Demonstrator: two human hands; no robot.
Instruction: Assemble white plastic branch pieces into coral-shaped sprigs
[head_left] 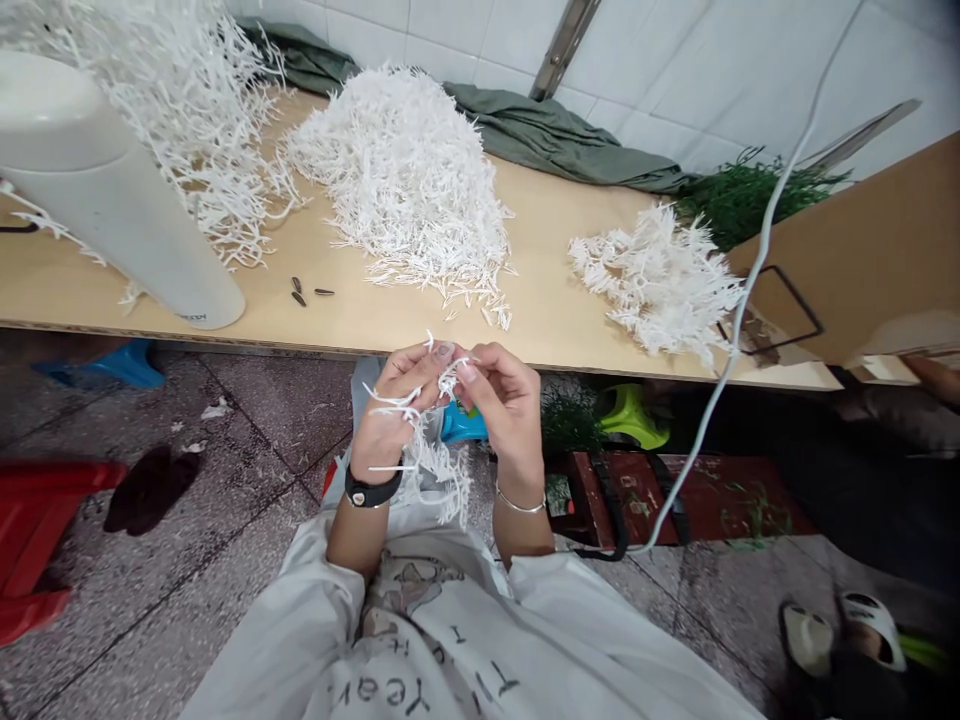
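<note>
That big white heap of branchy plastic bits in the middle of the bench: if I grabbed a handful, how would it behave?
The middle heap is probably very light: thin, airy sprigs. They would likely snag and lift in a tangled clump, since the branches interlock. They seem springy rather than limp: the sprig in the left hand and right hand keeps its twigs splayed.

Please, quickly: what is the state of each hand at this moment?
Left hand: closed, holding a bunch of white plastic sprigs.
Right hand: closed, fingertips pinching the top of the same white plastic sprigs.

Both hands (450,400) pinch white plastic sprigs (431,455) below the workbench (540,300).
</note>
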